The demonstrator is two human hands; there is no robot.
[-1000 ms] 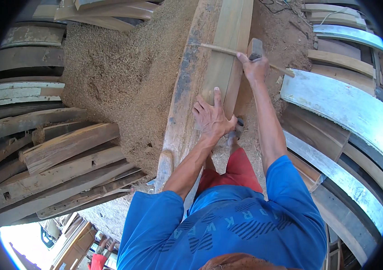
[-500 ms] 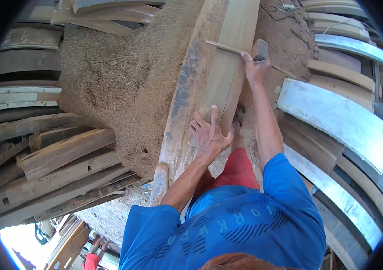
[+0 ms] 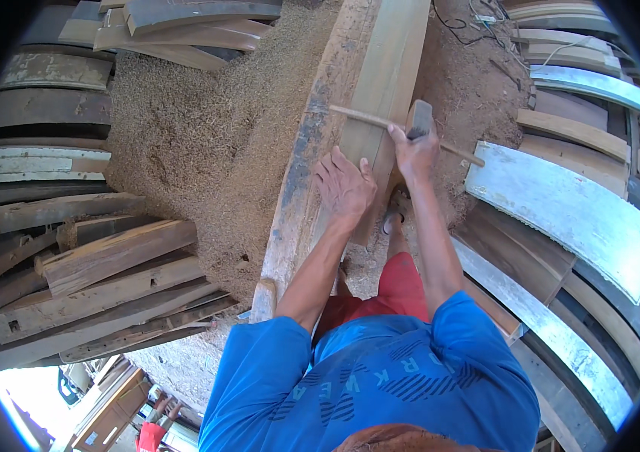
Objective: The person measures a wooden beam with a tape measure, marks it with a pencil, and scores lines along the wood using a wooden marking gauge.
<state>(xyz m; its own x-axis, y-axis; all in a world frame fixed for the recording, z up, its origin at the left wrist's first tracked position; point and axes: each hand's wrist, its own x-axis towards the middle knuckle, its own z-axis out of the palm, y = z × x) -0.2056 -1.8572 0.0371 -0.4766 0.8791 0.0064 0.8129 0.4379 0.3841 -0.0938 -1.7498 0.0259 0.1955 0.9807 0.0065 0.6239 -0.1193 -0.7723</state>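
Head view: blue shirt (image 3: 403,377) fills the bottom, cut off by the lower edge; red shorts (image 3: 395,290) partly covered by it. Left hand (image 3: 345,184) laid palm down on the board (image 3: 389,71), fingers stretched forward; its underside is hidden, so how firmly it is pressed cannot be told. Right hand (image 3: 415,157), just beside and apart from the left, is closed on the tool (image 3: 420,117), a wooden block with a rod (image 3: 365,117) set crosswise. The block's lower part is hidden by the fingers; whether the board is touched by it cannot be told. The board is laid lengthwise on the bench (image 3: 286,207), its far end cut off by the top edge. Bench surface is worn, dark-stained. A foot (image 3: 394,222) is half seen right of the board. Floor to the left is covered by shavings (image 3: 184,143). Planks (image 3: 120,256) are stacked along both sides, bent by the lens; a white plank (image 3: 561,215) is laid at right. Cables (image 3: 455,24) are tangled at upper right, hard to trace. Lower left, a co-worker (image 3: 150,437) in red is mostly cut off, beside a glaring bright patch.
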